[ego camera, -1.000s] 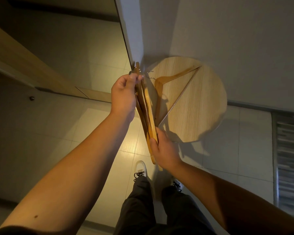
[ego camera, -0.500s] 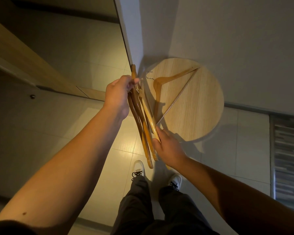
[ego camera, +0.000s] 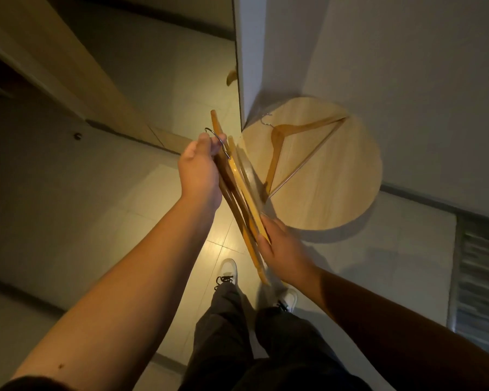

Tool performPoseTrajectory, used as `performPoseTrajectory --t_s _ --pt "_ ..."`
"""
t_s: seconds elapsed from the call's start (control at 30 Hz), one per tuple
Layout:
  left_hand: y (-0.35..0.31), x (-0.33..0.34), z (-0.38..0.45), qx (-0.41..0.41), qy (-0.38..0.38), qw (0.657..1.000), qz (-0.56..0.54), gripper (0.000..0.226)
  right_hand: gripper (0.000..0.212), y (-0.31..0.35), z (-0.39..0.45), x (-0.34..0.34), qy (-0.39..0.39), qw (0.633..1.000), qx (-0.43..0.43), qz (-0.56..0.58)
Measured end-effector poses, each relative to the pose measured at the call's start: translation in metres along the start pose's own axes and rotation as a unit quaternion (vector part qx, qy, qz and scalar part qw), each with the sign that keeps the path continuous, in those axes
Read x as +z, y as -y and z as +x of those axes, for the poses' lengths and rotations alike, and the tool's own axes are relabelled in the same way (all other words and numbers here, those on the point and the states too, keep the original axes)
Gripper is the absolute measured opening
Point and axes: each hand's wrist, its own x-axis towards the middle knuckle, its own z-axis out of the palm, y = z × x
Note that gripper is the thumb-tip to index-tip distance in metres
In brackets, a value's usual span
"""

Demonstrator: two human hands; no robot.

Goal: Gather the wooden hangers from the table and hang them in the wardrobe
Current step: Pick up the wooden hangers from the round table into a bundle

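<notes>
A bundle of several wooden hangers (ego camera: 239,187) hangs edge-on between my hands, left of the round wooden table (ego camera: 336,193). My left hand (ego camera: 199,170) grips the bundle near its upper end, where a metal hook curls over my fingers. My right hand (ego camera: 280,246) holds the bundle's lower end from the right side. One wooden hanger (ego camera: 277,136) with a metal hook lies flat on the table, its bar running diagonally.
A white wall corner (ego camera: 246,80) rises just behind the table's left edge. A wooden panel (ego camera: 54,66) slants across the upper left. My two shoes (ego camera: 229,272) stand on the tiled floor below the bundle. A dark slatted strip (ego camera: 480,277) runs along the right edge.
The bundle has swung left and down, away from the table, and both hands moved with it. A metal hook now shows over my left fingers. The hanger on the table stayed put.
</notes>
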Motion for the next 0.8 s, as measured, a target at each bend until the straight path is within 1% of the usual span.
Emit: performPoseTrajectory --t_s 0.07,0.13,0.3,0.37,0.43,0.5,0.63,0.8 --pt "0.002 -0.010 -0.006 0.017 -0.020 1.000 -0.002 0.024 0.049 0.010 -0.008 -0.003 0.046 0.999 0.003 0.027" --pt "0.005 -0.019 -0.011 0.027 -0.037 0.999 0.004 0.024 0.051 0.017 -0.014 -0.004 0.079 0.997 0.000 0.027" --pt "0.010 -0.035 -0.020 0.047 -0.040 0.997 0.045 0.020 0.051 0.027 -0.019 -0.005 0.109 0.993 -0.034 -0.028" --pt "0.010 -0.038 -0.018 0.062 -0.040 0.996 0.058 0.012 0.052 0.030 -0.019 -0.006 0.125 0.990 -0.042 -0.041" --pt "0.011 -0.040 -0.012 0.073 -0.050 0.993 0.081 0.009 0.052 0.032 -0.017 -0.004 0.129 0.989 -0.044 -0.065" --pt "0.015 -0.043 -0.004 0.077 -0.067 0.991 0.090 0.016 0.051 0.033 -0.014 0.000 0.132 0.988 -0.042 -0.074" --pt "0.021 -0.047 0.012 0.068 -0.098 0.992 0.040 0.027 0.051 0.035 -0.005 0.013 0.130 0.990 -0.031 -0.045" --pt "0.022 -0.050 0.029 0.059 -0.107 0.992 0.032 0.019 0.053 0.040 0.009 0.036 0.128 0.992 -0.008 -0.009"
